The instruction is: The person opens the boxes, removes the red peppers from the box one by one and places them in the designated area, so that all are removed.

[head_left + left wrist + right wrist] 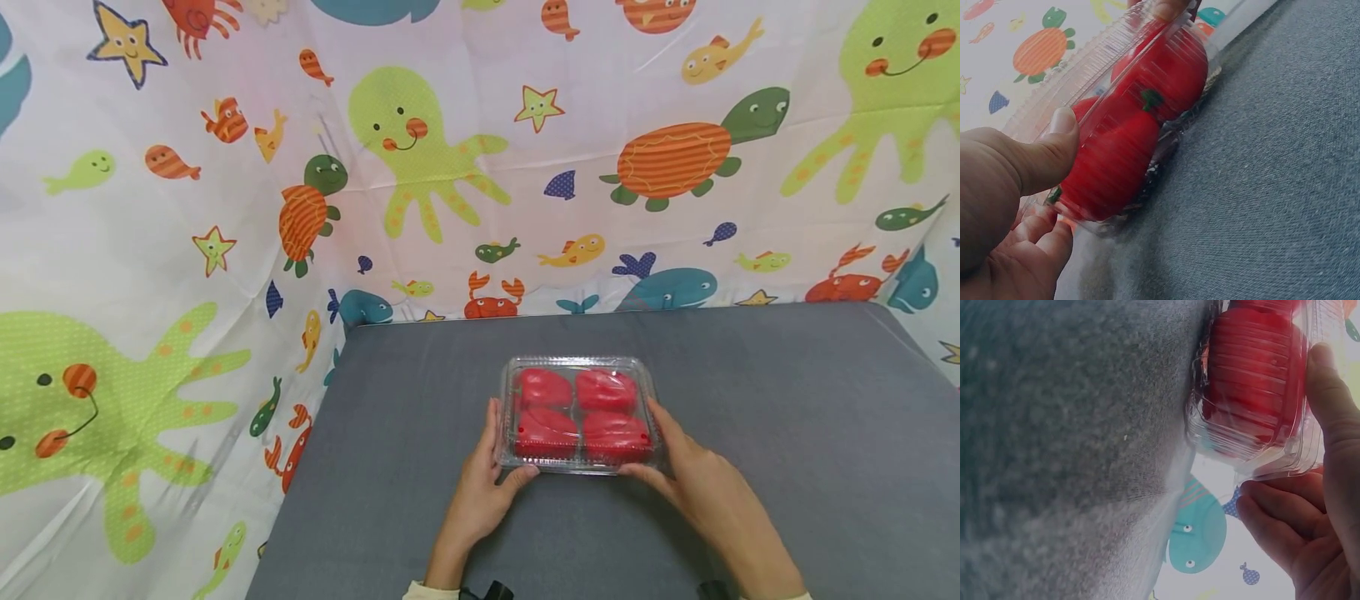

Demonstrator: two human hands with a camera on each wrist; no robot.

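A clear plastic clamshell container (577,362) with its lid down is at the middle of the grey table. Inside, several glossy red tomato-like pieces (546,432) sit in two rows; small green stems show on them in the left wrist view. My left hand (480,487) grips the container's left side, its thumb (1063,134) at the near edge. On the opposite side, my right hand (705,479) holds the container between thumb (1329,384) and fingers. Whether the container's base fully rests on the cloth, I cannot tell.
Grey cloth covers the table (787,400) on all sides of the container. A white curtain (450,50) printed with sea animals hangs behind the table's far edge and along its left side. More of the curtain shows at the far right.
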